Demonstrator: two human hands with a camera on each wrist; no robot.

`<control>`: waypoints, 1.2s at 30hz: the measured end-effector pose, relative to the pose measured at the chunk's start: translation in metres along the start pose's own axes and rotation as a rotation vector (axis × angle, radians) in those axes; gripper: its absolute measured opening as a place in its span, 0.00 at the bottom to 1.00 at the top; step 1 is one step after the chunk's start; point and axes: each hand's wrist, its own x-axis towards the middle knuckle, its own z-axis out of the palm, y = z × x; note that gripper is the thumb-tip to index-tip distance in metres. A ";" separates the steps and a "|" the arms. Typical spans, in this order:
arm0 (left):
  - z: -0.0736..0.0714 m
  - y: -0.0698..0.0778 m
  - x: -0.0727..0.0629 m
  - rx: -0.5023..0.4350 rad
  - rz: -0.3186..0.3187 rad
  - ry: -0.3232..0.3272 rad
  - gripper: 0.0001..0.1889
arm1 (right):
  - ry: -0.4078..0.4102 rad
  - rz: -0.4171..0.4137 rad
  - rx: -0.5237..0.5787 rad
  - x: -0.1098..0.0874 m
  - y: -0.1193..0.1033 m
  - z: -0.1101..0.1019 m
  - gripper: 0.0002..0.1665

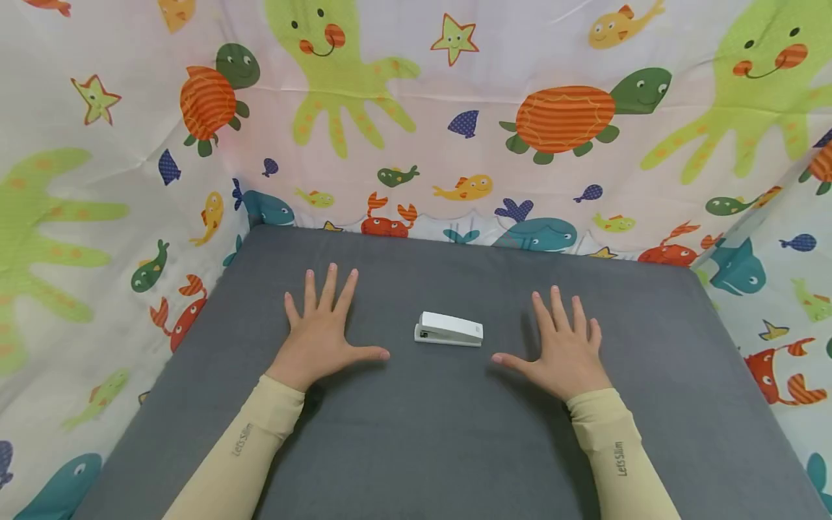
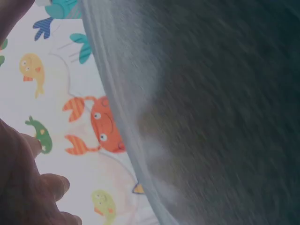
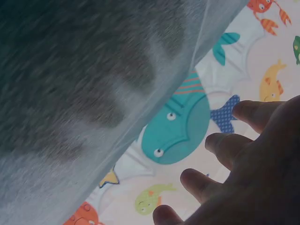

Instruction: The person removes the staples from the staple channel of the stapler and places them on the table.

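Observation:
A white stapler [image 1: 450,329] lies on the grey table [image 1: 416,448] between the two hands, its long side running left to right in the head view. To its left, my left hand [image 1: 323,339] is spread palm down, thumb pointing toward the stapler and apart from it. On the other side my right hand [image 1: 560,354] is spread the same way, with its thumb aimed back at the stapler. Neither hand holds anything. The wrist views catch only parts of the left hand [image 2: 23,183] and the right hand [image 3: 248,159]; the stapler appears in neither.
A curtain [image 1: 403,94] printed with sea animals hangs along the back of the table and down both sides. Pale yellow sleeves [image 1: 240,448] cover both forearms. Shadows of the hands fall on the grey surface.

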 end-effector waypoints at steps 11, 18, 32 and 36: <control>0.011 0.029 0.005 -0.040 0.044 -0.033 0.78 | -0.007 -0.051 0.003 0.009 -0.032 0.014 0.83; 0.013 0.046 0.011 -0.047 0.087 -0.025 0.78 | 0.001 -0.085 0.017 0.015 -0.052 0.016 0.81; 0.021 0.062 0.018 -0.043 0.138 -0.073 0.78 | -0.025 -0.134 0.027 0.024 -0.081 0.017 0.79; 0.023 0.065 0.018 -0.044 0.141 -0.083 0.78 | -0.038 -0.156 0.029 0.026 -0.089 0.017 0.78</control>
